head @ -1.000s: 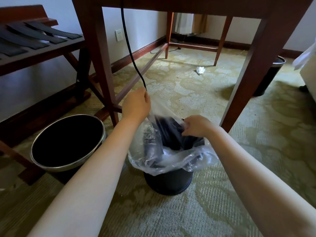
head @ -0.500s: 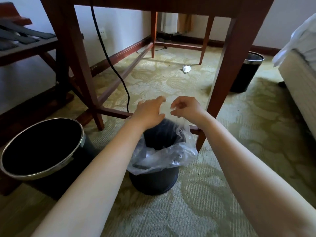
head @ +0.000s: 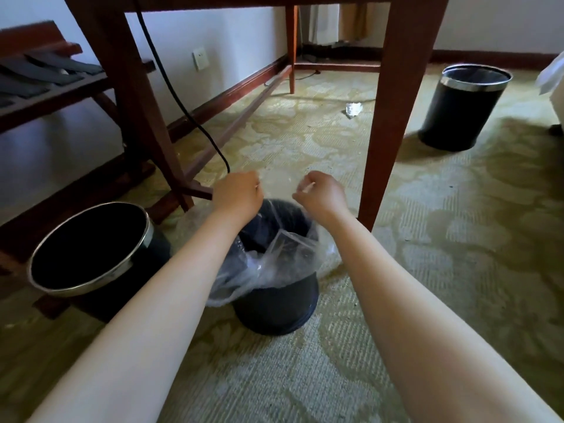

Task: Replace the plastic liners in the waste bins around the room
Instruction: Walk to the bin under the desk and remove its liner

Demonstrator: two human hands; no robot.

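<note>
A small black bin (head: 276, 306) stands on the carpet under the wooden table. A clear plastic liner (head: 274, 257) hangs loosely over its rim and sags inside. My left hand (head: 238, 196) and my right hand (head: 320, 193) are raised just above the bin's far rim, a hand's width apart. Each one pinches the liner's upper edge with curled fingers and holds it stretched up. A second black bin (head: 88, 248) with a chrome rim and no liner stands to the left. A third black bin (head: 457, 108) stands far right.
Table legs (head: 390, 117) rise just right of my hands and another (head: 143, 117) to the left. A black cable (head: 183, 108) hangs down by my left hand. Crumpled paper (head: 354, 109) lies on the carpet. A luggage rack (head: 45, 77) stands at left, a bed edge (head: 552, 74) at right.
My hands rose from the bin's rim and came together over it, then moved slightly apart, lifting the liner's edge. The view shifted, showing more of the far bin.
</note>
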